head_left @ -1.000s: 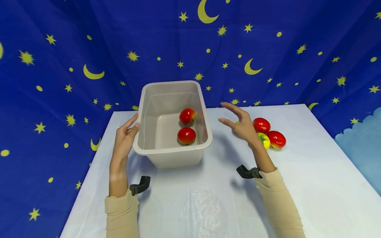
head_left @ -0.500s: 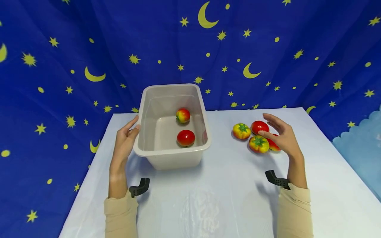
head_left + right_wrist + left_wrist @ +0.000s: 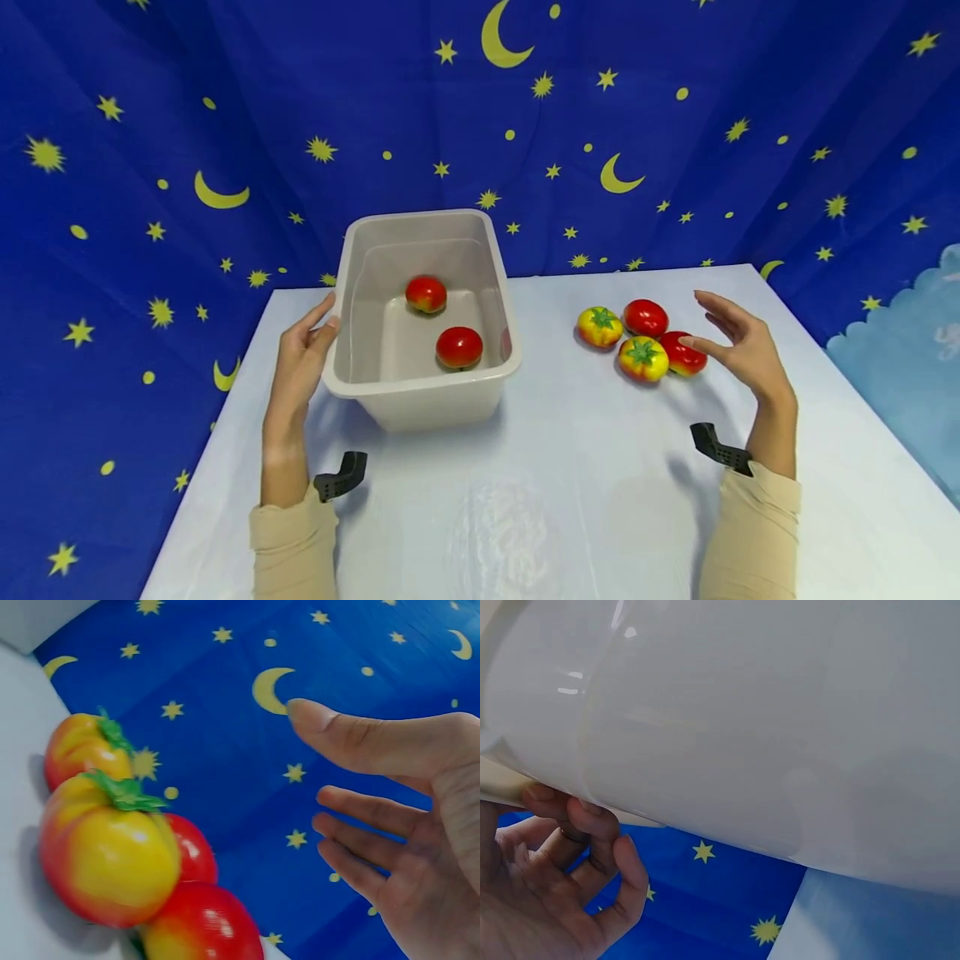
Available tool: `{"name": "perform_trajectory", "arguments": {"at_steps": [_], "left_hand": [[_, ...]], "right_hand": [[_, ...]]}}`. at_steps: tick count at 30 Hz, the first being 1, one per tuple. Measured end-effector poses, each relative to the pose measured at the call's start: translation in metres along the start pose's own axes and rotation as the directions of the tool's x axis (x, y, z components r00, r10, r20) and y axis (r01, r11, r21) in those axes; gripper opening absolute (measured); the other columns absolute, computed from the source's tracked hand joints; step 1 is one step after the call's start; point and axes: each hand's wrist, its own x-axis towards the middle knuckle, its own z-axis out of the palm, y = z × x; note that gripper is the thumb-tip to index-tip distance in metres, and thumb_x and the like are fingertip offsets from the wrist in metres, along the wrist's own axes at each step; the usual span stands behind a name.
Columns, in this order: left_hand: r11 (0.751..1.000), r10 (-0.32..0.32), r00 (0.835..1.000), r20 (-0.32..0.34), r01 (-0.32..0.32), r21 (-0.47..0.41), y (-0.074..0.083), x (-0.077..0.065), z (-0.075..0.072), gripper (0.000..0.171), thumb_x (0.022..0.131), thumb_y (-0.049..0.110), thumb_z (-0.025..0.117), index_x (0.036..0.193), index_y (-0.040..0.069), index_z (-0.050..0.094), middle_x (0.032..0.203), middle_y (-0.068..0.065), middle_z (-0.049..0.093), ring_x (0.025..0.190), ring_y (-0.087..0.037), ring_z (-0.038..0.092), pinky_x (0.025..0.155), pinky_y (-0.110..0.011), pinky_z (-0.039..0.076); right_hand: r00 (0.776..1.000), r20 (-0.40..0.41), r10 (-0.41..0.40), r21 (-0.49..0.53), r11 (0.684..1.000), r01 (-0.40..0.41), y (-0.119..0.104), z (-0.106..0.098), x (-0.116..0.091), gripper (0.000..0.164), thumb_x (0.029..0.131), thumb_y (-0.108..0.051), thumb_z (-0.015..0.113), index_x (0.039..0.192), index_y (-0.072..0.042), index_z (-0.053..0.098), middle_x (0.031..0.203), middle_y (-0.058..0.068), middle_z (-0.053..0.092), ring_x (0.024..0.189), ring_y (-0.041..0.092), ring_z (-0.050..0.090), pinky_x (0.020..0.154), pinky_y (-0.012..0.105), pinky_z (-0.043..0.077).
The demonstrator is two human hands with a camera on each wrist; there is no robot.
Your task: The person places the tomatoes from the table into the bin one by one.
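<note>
My left hand [image 3: 300, 354] holds the left rim of a pale grey plastic bin [image 3: 423, 404]. In the left wrist view, curled fingers [image 3: 592, 825] touch the bin's outer wall [image 3: 742, 735] under the rim. Two red toy tomatoes lie inside: a farther tomato [image 3: 426, 294] and a nearer tomato [image 3: 460, 347]. To the bin's right, two yellow-red tomatoes with green leaf tops, a left one [image 3: 600, 327] and a front one [image 3: 642, 358], cluster with a back red tomato [image 3: 646, 317] and a right red tomato [image 3: 684, 353]. Beside them hovers my right hand [image 3: 753, 354], fingers loosely spread, holding nothing.
A white-covered table [image 3: 570, 483] bears everything. Behind it hangs a blue curtain [image 3: 360, 92] with yellow moons and stars. Black brackets, one on the left wrist [image 3: 341, 477] and one on the right wrist [image 3: 720, 448], stick out inward.
My right hand has moved right, from near the bin to beyond the tomato cluster. The farther tomato in the bin has rolled left. My left hand stays on the rim.
</note>
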Motion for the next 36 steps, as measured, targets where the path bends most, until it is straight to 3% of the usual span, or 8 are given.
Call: {"name": "perform_trajectory", "arguments": {"at_steps": [3, 7, 10, 13, 15, 22, 28, 36], "left_hand": [[1.000, 0.013, 1.000, -0.004, -0.014, -0.015, 0.000, 0.001, 0.000, 0.050, 0.103, 0.026, 0.051, 0.149, 0.011, 0.040, 0.089, 0.025, 0.068, 0.084, 0.000, 0.066, 0.069, -0.016, 0.052], [1.000, 0.013, 1.000, -0.002, -0.013, -0.026, -0.001, 0.001, 0.000, 0.051, 0.103, 0.027, 0.051, 0.149, 0.010, 0.040, 0.090, 0.023, 0.069, 0.083, -0.001, 0.067, 0.069, -0.017, 0.052], [0.999, 0.024, 1.000, -0.003, -0.024, -0.025, -0.001, 0.001, 0.001, 0.051, 0.103, 0.027, 0.051, 0.149, 0.009, 0.039, 0.090, 0.023, 0.069, 0.083, -0.001, 0.067, 0.069, -0.017, 0.052], [0.999, 0.037, 0.999, 0.000, -0.037, -0.027, 0.000, 0.001, 0.001, 0.052, 0.103, 0.028, 0.051, 0.149, 0.009, 0.039, 0.090, 0.025, 0.068, 0.084, 0.000, 0.067, 0.069, -0.016, 0.052], [0.999, 0.033, 0.999, 0.001, -0.033, -0.029, 0.000, 0.001, 0.001, 0.052, 0.103, 0.028, 0.051, 0.149, 0.009, 0.039, 0.090, 0.025, 0.068, 0.084, 0.000, 0.067, 0.070, -0.016, 0.052], [1.000, 0.016, 1.000, -0.007, -0.016, -0.004, 0.001, 0.000, 0.001, 0.052, 0.103, 0.028, 0.051, 0.150, 0.010, 0.039, 0.090, 0.024, 0.068, 0.084, -0.001, 0.067, 0.069, -0.016, 0.052], [0.999, -0.039, 0.999, -0.024, 0.038, -0.038, 0.003, -0.001, 0.002, 0.055, 0.102, 0.028, 0.052, 0.151, 0.010, 0.036, 0.086, 0.025, 0.068, 0.079, 0.000, 0.066, 0.065, -0.017, 0.051], [0.998, -0.040, 0.998, -0.039, 0.038, -0.053, 0.001, -0.001, 0.003, 0.051, 0.101, 0.029, 0.054, 0.146, 0.009, 0.044, 0.087, 0.020, 0.070, 0.078, -0.002, 0.067, 0.064, -0.017, 0.051]], "right_hand": [[0.996, 0.081, 0.030, -0.001, 1.000, -0.030, -0.002, 0.006, 0.005, 0.071, 0.084, -0.010, 0.077, 0.146, -0.007, 0.044, 0.149, 0.019, 0.043, 0.137, 0.036, 0.040, 0.103, 0.010, 0.035], [0.978, 0.189, 0.084, -0.002, 0.996, -0.085, -0.002, 0.012, 0.010, 0.073, 0.083, -0.014, 0.079, 0.147, -0.007, 0.043, 0.152, 0.019, 0.039, 0.139, 0.041, 0.036, 0.111, 0.036, 0.035], [0.970, 0.228, 0.089, 0.003, 0.996, -0.092, 0.000, 0.014, 0.013, 0.075, 0.083, -0.014, 0.079, 0.147, -0.005, 0.042, 0.153, 0.021, 0.037, 0.140, 0.044, 0.032, 0.110, 0.054, 0.030], [0.967, 0.237, 0.092, 0.004, 0.995, -0.095, 0.004, 0.013, 0.012, 0.076, 0.083, -0.014, 0.079, 0.147, -0.003, 0.040, 0.153, 0.023, 0.035, 0.140, 0.046, 0.030, 0.109, 0.059, 0.028], [0.966, 0.236, 0.105, 0.000, 0.994, -0.108, 0.007, 0.013, 0.011, 0.077, 0.083, -0.015, 0.079, 0.148, -0.004, 0.040, 0.154, 0.022, 0.035, 0.141, 0.045, 0.030, 0.110, 0.055, 0.028], [0.968, 0.238, 0.081, 0.060, 0.993, -0.097, 0.017, 0.015, 0.008, 0.076, 0.082, -0.011, 0.079, 0.147, -0.003, 0.041, 0.151, 0.023, 0.040, 0.138, 0.042, 0.037, 0.104, 0.016, 0.037], [0.963, 0.260, 0.075, 0.117, 0.987, -0.109, 0.017, 0.017, 0.007, 0.073, 0.082, -0.007, 0.078, 0.146, -0.003, 0.042, 0.149, 0.022, 0.043, 0.138, 0.040, 0.038, 0.105, 0.021, 0.038], [0.940, 0.342, 0.015, 0.150, 0.986, -0.071, 0.021, 0.022, 0.008, 0.075, 0.083, -0.010, 0.078, 0.146, 0.003, 0.040, 0.149, 0.028, 0.039, 0.138, 0.043, 0.035, 0.099, 0.009, 0.039]]}}
